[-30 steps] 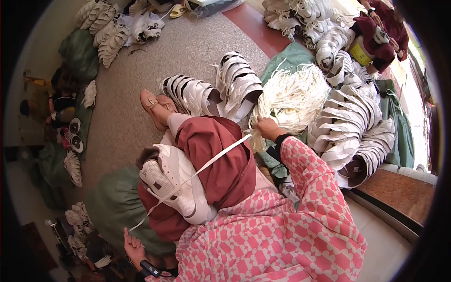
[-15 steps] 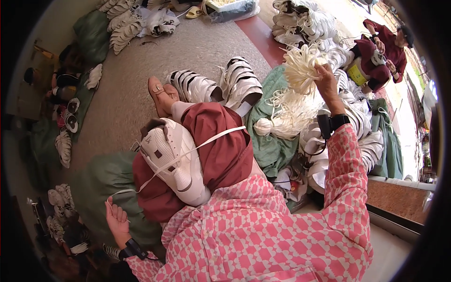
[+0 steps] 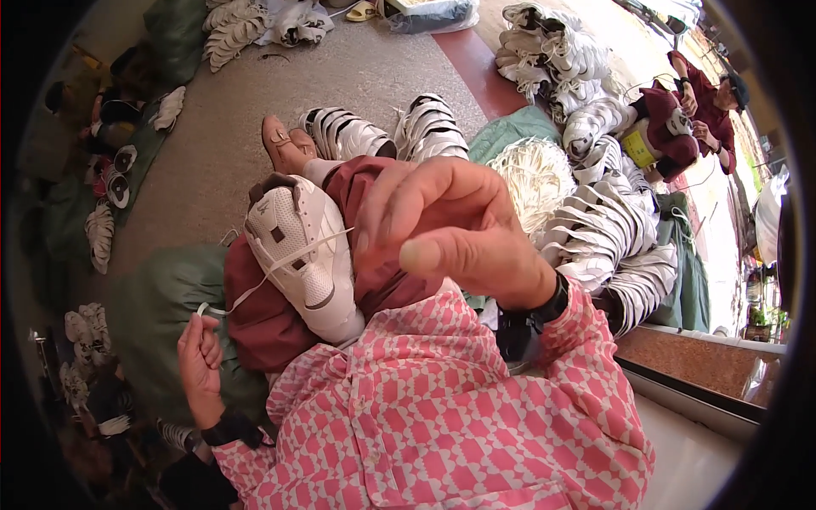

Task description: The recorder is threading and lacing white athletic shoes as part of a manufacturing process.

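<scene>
A white sneaker [image 3: 297, 234] with small perforations and a grey-brown lining lies across my lap. A flat white shoelace [image 3: 280, 265] crosses it; one end runs to my left hand [image 3: 201, 355], whose fingers are closed on it beside the lap. Close to the camera, my right hand [image 3: 463, 228] is raised over my right thigh, its thumb apart from the curved fingers and nothing seen between them. It hides the lace's other end and part of the lap. Beyond it, a heap of cream-white shoelaces [image 3: 537, 172] rests on green sacking.
Stacked white shoe parts [image 3: 599, 225] crowd the right side, with two curved rows [image 3: 429, 127] by my feet. A green sack [image 3: 161, 331] is at my left. Another person [image 3: 701, 110] sits at the far right handling a shoe. More shoes [image 3: 552, 51] are piled behind.
My right hand has let go of the shoelace bundle, which now lies on the heap, and has swung left and closer to the camera. My left hand still pinches the lace.
</scene>
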The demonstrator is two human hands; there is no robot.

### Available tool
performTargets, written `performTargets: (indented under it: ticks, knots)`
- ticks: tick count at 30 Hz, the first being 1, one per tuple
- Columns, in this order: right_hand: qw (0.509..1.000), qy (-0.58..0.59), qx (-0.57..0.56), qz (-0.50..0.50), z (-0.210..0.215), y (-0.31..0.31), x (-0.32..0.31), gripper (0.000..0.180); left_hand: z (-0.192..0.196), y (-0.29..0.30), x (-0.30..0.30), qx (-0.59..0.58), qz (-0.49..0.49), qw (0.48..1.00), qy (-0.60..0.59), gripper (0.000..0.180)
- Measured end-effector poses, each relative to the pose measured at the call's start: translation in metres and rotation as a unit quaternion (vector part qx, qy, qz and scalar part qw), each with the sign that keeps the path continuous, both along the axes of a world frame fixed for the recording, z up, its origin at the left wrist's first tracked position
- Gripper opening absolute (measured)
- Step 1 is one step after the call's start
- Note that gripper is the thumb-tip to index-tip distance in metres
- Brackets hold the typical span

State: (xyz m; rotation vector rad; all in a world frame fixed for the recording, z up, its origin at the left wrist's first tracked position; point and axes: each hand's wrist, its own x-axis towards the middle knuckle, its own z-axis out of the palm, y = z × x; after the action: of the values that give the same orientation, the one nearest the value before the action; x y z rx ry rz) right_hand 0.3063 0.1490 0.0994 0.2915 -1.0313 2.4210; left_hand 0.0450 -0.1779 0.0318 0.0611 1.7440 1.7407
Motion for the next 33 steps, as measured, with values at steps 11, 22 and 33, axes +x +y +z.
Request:
performTargets:
  ticks: [11,22,33]
  knots:
    - [0.922,0.354,0.042,0.152,0.059,-0.043,-0.015,0.018,0.022,0.025,0.038,-0.073,-0.146,0.985,0.058,0.031]
    - [0.875,0.396,0.078,0.266,0.056,-0.035,-0.027,0.022,0.033,0.058,0.057,-0.09,-0.231,0.966,0.075,0.031]
    - [0.919,-0.11,0.368,0.092,-0.037,-0.069,-0.038,0.035,0.101,0.091,0.091,0.011,-0.435,0.898,0.061,0.027]
